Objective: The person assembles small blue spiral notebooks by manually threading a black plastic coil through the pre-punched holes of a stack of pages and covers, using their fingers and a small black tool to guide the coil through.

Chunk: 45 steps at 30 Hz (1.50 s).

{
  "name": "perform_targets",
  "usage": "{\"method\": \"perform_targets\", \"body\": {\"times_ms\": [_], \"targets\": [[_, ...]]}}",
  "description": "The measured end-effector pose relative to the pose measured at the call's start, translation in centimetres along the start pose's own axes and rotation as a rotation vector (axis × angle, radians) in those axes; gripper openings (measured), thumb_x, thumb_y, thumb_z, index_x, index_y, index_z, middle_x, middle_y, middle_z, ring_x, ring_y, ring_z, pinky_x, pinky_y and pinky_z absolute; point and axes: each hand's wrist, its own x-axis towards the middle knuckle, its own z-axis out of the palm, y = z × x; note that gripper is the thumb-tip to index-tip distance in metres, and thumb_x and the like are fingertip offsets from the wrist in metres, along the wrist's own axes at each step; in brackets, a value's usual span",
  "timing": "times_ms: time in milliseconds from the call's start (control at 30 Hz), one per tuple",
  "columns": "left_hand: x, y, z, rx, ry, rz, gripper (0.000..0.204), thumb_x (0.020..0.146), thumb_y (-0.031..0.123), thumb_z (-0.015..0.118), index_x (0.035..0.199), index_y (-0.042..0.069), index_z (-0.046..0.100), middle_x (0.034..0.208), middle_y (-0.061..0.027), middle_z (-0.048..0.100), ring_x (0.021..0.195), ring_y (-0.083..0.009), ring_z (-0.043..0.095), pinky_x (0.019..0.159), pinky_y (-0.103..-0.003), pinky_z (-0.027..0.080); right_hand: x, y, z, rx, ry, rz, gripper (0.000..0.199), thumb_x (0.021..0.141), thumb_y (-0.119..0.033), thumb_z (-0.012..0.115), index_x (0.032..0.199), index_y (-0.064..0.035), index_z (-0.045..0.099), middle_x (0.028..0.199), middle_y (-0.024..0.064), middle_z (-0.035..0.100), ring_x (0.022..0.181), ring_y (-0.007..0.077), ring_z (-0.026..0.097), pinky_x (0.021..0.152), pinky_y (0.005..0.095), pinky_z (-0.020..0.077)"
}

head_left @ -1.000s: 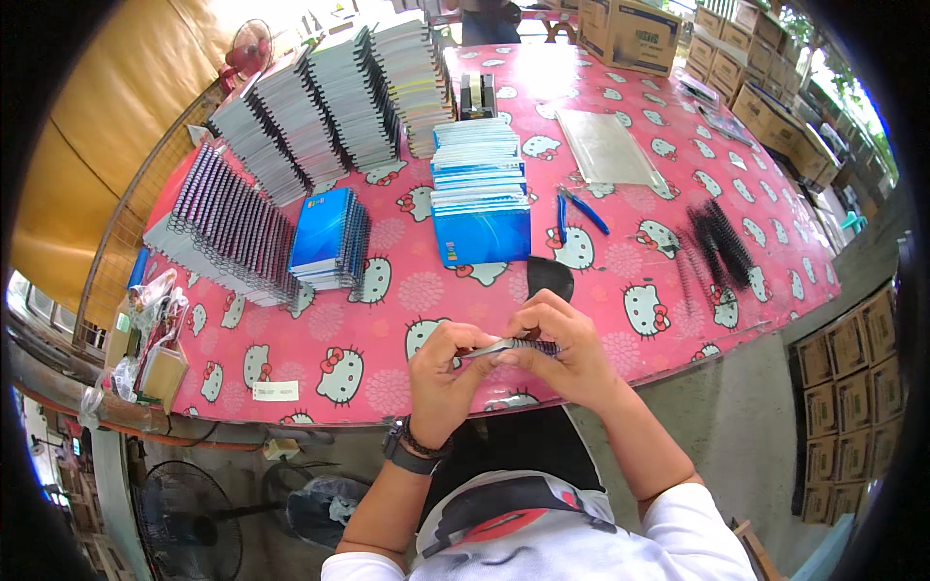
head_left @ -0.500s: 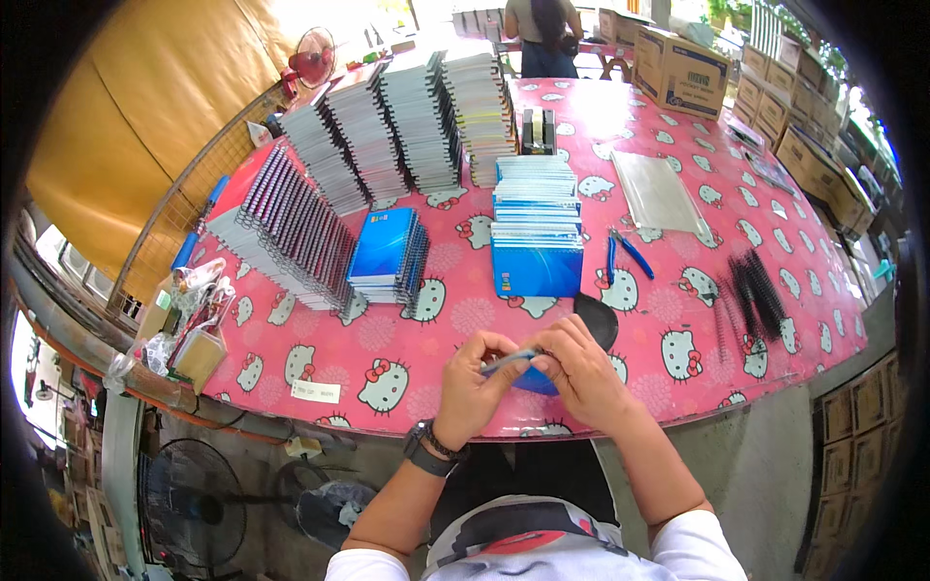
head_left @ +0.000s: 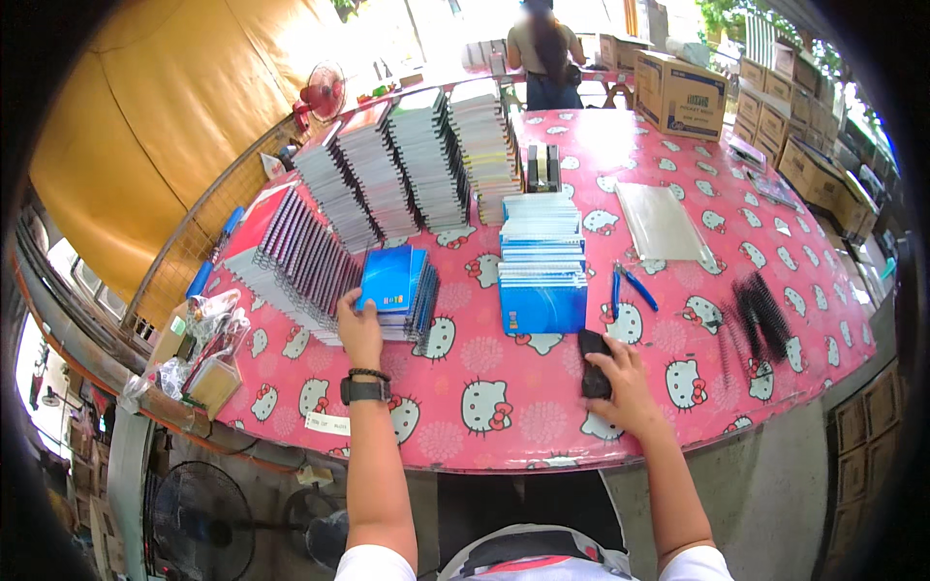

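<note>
My left hand (head_left: 361, 331) is closed on the near-left corner of a small blue spiral notebook (head_left: 387, 279), which lies on top of a short stack of similar notebooks (head_left: 423, 300). Around a small dark object (head_left: 595, 376) at the table's near side, the fingers and thumb of my right hand (head_left: 625, 389) are curled; its kind is unclear. Just beyond that hand is a row of overlapping blue-covered leaves (head_left: 544, 308) with white edges. Blue-handled pliers (head_left: 636, 289) rest to the right of the row.
Tall stacks of spiral notebooks (head_left: 308, 254) fill the table's left and far side. Black spiral coils (head_left: 760, 315) and a clear plastic sheet (head_left: 664, 223) lie to the right. A cardboard box (head_left: 680, 95) sits at the far edge. Beyond, a person (head_left: 547, 58) stands.
My hands have parted from the near middle, where they held a small blue item. The left went to the notebook stack; the right took hold of the dark object. The view has tilted up slightly.
</note>
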Motion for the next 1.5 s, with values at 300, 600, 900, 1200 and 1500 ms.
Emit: {"method": "perform_targets", "body": {"times_ms": [300, 600, 900, 1200, 1500], "targets": [[-1.0, 3.7, -1.5, 0.474, -0.050, -0.009, 0.040, 0.082, 0.019, 0.066, 0.116, 0.003, 0.052, 0.101, -0.0146, 0.056, 0.082, -0.0268, 0.057, 0.074, -0.039, 0.047, -0.4, -0.7, -0.2, 0.048, 0.059, 0.010, 0.061, 0.060, -0.029, 0.080, 0.113, -0.0100, 0.056, 0.129, 0.0127, 0.046, 0.119, 0.0350, 0.040, 0.098, 0.0489, 0.0302], [0.3, 6.6, 3.2, 0.569, -0.330, 0.398, 0.037, 0.071, 0.023, 0.073, 0.100, 0.003, 0.062, 0.101, -0.0155, 0.058, 0.102, -0.0334, 0.052, 0.084, -0.042, 0.045, -0.3, 0.0, 0.3, 0.179, 0.220, 0.004, 0.043, 0.067, -0.026, 0.074, 0.103, -0.0078, 0.061, 0.120, 0.0119, 0.054, 0.115, 0.0322, 0.043, 0.096, 0.0471, 0.0316], [-2.5, 10.5, 8.0, 0.200, -0.379, 0.684, 0.026, 0.070, 0.015, 0.074, 0.092, 0.003, 0.065, 0.096, -0.0141, 0.063, 0.096, -0.0318, 0.057, 0.086, -0.041, 0.044, -0.1, 0.4, 0.5, 0.257, 0.327, -0.003, 0.031, 0.070, -0.019, 0.071, 0.096, -0.0053, 0.061, 0.109, 0.0116, 0.059, 0.107, 0.0321, 0.048, 0.092, 0.0439, 0.0372], [-6.8, 12.0, 15.3, 0.100, -0.532, 0.782, 0.024, 0.069, 0.010, 0.071, 0.093, 0.008, 0.068, 0.094, -0.0071, 0.065, 0.091, -0.0282, 0.058, 0.082, -0.038, 0.047, -0.3, 0.7, 0.0, 0.307, 0.409, 0.053, 0.023, 0.071, -0.013, 0.070, 0.091, -0.0042, 0.062, 0.102, 0.0117, 0.061, 0.101, 0.0307, 0.051, 0.088, 0.0403, 0.0414], [-7.4, 16.8, 4.7, -0.023, -0.956, 0.413, 0.018, 0.078, 0.003, 0.066, 0.095, -0.001, 0.062, 0.076, -0.0090, 0.065, 0.068, -0.0128, 0.061, 0.061, -0.029, 0.049, -1.4, 4.4, -1.2, 0.276, 0.516, 0.217, 0.020, 0.074, -0.009, 0.065, 0.093, -0.0033, 0.063, 0.092, 0.0143, 0.064, 0.089, 0.0318, 0.057, 0.080, 0.0384, 0.0448]]}}
